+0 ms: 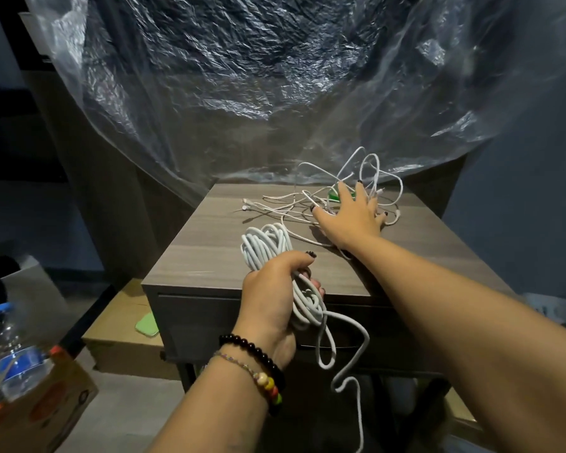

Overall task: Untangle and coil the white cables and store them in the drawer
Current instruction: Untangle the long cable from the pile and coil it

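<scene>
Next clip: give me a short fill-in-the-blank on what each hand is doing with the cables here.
1. The left hand grips a ____ bundle of thick white cable.
2. The right hand rests spread on the tangled thin white cables atop the grey wooden ____.
3. The drawer front is ____.

Missing words: coiled; cabinet; closed

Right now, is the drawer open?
No, the drawer front sits flush and closed while the left hand grips the coiled cable.
</scene>
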Available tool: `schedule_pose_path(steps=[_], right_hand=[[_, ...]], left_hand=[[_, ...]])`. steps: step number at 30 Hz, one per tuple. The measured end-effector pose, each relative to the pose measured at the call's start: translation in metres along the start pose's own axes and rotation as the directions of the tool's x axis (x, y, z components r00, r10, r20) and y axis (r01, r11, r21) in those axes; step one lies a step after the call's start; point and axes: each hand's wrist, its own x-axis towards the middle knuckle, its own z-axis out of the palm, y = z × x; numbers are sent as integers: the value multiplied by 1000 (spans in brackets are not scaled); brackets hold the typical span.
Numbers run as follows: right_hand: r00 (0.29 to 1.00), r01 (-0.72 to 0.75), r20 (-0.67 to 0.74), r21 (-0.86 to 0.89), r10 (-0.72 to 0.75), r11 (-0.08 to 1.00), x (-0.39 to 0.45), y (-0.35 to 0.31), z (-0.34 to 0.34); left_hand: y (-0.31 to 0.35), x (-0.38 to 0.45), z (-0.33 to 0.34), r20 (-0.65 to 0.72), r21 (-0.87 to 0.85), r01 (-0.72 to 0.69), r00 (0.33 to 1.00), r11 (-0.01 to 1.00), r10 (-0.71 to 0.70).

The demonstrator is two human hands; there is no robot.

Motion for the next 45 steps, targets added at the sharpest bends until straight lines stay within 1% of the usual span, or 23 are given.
schedule_pose_path(steps=[3, 6, 9, 10, 11, 12, 13, 14, 15, 16, 19, 20, 21, 23, 24, 25, 29, 33, 35, 38, 42, 43, 45], right_hand=[[997, 75, -36, 103, -72, 992, -22, 6, -21], [974, 214, -98, 89, -205, 973, -58, 11, -51], [946, 296, -134, -5, -294, 955, -109, 21, -80], [941, 309, -150, 4, -305, 951, -126, 25, -86], [942, 311, -165, 86, -294, 947, -141, 29, -89], [963, 260, -146, 259, -229, 930, -156, 30, -93], [989, 142, -46, 505, -138, 851, -171, 30, -96], [991, -22, 112, 686, -76, 727, -184, 26, -100], [963, -161, 259, 767, -70, 621, -198, 23, -102], [941, -203, 325, 769, -97, 606, -211, 22, -101], [933, -115, 332, 646, -141, 755, -236, 20, -92], [927, -140, 353, 644, -129, 752, -241, 18, -88], [917, -206, 386, 675, -101, 708, -243, 17, -84], [886, -358, 461, 749, -50, 558, -243, 14, -80], [875, -394, 482, 769, -51, 504, -242, 14, -79], [862, -415, 501, 784, -77, 462, -241, 14, -80], [777, -462, 549, 829, -309, 315, -245, 12, -77], [709, -517, 557, 828, -432, 219, -244, 14, -64], [734, -461, 508, 860, -450, 219, -240, 16, -61], [834, -360, 422, 904, -355, 231, -232, 20, -66], [906, -231, 310, 933, -290, 274, -222, 31, -75], [918, -193, 270, 944, -289, 268, -219, 32, -77], [934, -165, 215, 968, -284, 190, -215, 33, -79]], left_hand=[[0, -6, 0, 5, 26, -38, 999, 999, 37], [0, -14, -2, 2, 33, -75, 997, 997, 75], [-2, -25, -4, 8, 2, -112, 994, 994, 112], [-3, -28, -6, 13, -7, -121, 993, 993, 121], [-6, -31, -7, 17, -11, -127, 992, 992, 127], [-8, -34, -9, 20, -12, -134, 991, 991, 134], [-10, -37, -9, 22, -6, -144, 989, 990, 144], [-13, -40, -9, 24, 3, -158, 987, 987, 158], [-15, -41, -9, 21, 13, -177, 984, 984, 176], [-18, -43, -8, 14, 24, -198, 980, 980, 198], [-24, -44, -6, -4, -1, -275, 962, 962, 275], [-25, -43, -6, -9, -34, -289, 957, 957, 289], [-25, -42, -6, -16, -75, -297, 955, 952, 297], [-24, -40, -7, -27, -168, -296, 955, 940, 295], [-22, -40, -8, -23, -217, -289, 956, 932, 291], [-21, -40, -9, -13, -256, -282, 957, 924, 289], [-17, -41, -11, 25, -343, -261, 958, 902, 286], [-12, -48, -11, 74, -372, -254, 951, 893, 301], [-10, -52, -10, 101, -336, -258, 946, 906, 307], [-7, -56, -11, 134, -308, -251, 943, 918, 303], [-7, -56, -12, 158, -288, -231, 946, 930, 283], [-8, -55, -11, 163, -281, -227, 946, 933, 279], [-7, -53, -10, 160, -267, -226, 948, 937, 274]])
